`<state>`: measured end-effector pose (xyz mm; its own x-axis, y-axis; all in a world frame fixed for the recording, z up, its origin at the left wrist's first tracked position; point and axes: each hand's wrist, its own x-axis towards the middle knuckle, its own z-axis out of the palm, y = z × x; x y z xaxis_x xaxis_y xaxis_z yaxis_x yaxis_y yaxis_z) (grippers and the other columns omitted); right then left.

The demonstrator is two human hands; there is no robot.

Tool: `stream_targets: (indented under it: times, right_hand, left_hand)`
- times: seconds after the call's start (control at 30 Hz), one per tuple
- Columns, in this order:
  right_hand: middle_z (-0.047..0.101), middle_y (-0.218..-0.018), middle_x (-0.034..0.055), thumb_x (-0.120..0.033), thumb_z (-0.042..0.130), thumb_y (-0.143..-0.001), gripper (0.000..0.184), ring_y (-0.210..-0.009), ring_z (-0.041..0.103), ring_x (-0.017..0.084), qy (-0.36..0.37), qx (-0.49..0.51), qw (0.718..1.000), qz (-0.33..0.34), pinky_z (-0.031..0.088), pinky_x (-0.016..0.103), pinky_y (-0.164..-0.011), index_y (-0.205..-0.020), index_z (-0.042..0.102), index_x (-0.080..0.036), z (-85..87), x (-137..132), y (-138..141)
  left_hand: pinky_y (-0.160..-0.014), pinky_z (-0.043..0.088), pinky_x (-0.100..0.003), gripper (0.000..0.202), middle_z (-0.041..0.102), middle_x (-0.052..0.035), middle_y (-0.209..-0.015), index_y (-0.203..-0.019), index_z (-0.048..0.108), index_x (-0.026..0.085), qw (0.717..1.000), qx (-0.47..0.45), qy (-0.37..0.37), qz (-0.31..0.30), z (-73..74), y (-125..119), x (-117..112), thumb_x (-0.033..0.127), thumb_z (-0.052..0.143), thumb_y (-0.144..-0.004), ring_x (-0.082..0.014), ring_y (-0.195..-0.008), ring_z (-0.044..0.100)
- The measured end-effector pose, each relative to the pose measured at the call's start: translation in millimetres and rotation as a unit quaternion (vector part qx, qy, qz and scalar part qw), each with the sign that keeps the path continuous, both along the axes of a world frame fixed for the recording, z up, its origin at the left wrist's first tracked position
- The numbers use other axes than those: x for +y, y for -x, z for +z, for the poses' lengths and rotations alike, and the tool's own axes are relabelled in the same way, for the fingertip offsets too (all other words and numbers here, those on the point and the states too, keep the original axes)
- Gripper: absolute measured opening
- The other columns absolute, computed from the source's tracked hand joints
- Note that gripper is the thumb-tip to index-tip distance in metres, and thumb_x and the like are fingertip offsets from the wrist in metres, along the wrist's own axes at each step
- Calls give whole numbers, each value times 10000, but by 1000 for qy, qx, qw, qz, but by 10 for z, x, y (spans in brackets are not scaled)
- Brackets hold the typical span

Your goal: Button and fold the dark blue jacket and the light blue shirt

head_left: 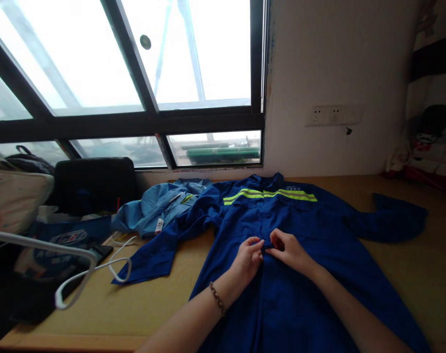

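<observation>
I see the wooden surface (410,274) filling the lower frame, with the dark blue work jacket (281,284) spread flat across its centre. A light blue garment (164,206) lies bunched at centre left. At the jacket's front placket, my left hand (247,260) and right hand (289,251) meet, fingers pinching the fabric.

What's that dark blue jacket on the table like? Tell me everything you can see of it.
The dark blue jacket looks like woven workwear cloth. It lies flat, front up, on the wooden table, collar toward the window, sleeves spread out. A yellow-green reflective stripe crosses its chest. The left hand and right hand pinch its front opening mid-chest. Its left-side sleeve meets a crumpled light blue garment.
</observation>
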<state>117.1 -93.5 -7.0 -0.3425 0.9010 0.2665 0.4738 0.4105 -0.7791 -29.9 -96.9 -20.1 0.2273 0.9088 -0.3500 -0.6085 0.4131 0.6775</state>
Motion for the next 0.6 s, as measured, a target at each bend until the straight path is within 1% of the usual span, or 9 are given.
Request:
stream_targets:
  times: [0.17, 0.23, 0.43, 0.6]
  right_hand:
    - [480, -604, -41, -332, 586, -718, 197, -540, 434, 86, 2, 0, 1000, 1, 346, 203, -502, -691, 465, -179, 47, -19, -4]
    - [480, -603, -36, -366, 579, -726, 225, -546, 429, 89, -2, -3, 1000, -1, 342, 205, -504, -676, 470, -176, 63, -25, -5]
    - [475, -589, -32, -437, 468, -805, 304, -551, 420, 91, -21, -7, 1000, -12, 314, 212, -510, -666, 483, -167, 63, -30, 3]
    - [477, -588, -32, -463, 449, -812, 333, -553, 422, 93, -26, -11, 1000, -8, 315, 212, -517, -670, 491, -165, 41, -23, 3]
  left_hand:
    - [-506, 431, -217, 363, 572, -19, -655, -805, 442, 161, 1000, -19, -15, -1, -25, -3, 7, 126, 705, -558, -124, -559, 570]
    - [-522, 437, -221, 355, 568, -17, -659, -788, 452, 160, 999, -21, -23, -3, -22, -1, 5, 148, 716, -551, -129, -584, 576]
    - [-530, 432, -223, 351, 543, 10, -616, -778, 455, 166, 998, -10, -56, -14, -7, 9, -7, 191, 723, -554, -109, -545, 553]
    - [-530, 424, -222, 355, 529, 21, -591, -776, 442, 170, 998, -8, -55, -8, -4, 4, -20, 194, 720, -557, -102, -526, 540]
